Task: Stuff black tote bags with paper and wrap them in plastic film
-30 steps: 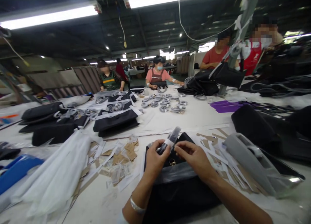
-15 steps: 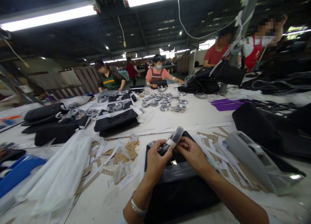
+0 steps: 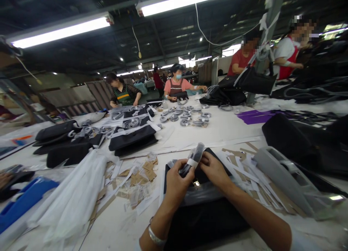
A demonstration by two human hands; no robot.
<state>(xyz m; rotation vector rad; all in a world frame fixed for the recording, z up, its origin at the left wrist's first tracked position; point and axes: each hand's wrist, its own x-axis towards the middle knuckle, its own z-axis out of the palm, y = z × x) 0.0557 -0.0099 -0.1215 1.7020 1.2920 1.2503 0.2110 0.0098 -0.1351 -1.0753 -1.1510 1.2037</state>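
Over a black bag [image 3: 203,222] I hold a coiled grey strap [image 3: 198,152], bundled with a white band round its middle. My left hand [image 3: 178,180] grips the coil from the left, thumb against the band. At the coil's right edge, my right hand [image 3: 214,171] has its fingers bent and pressed together on it; its fingertips are partly hidden. Beneath both hands lies the bag, with a gold-coloured clasp [image 3: 196,184] showing between them and a clear film strip across it.
Paper and cardboard strips [image 3: 252,175] lie right, beside a grey tape dispenser [image 3: 285,178]. Left are brown scraps [image 3: 144,173], white sheeting [image 3: 73,193] and a blue holder [image 3: 24,200]. Coiled straps [image 3: 187,116] and black bags [image 3: 133,136] lie farther off. Co-workers [image 3: 178,86] stand across the table.
The view has shifted slightly. My hands keep their hold on the coiled strap, which has turned a little more upright. At the far right, a co-worker's raised arm has come down.
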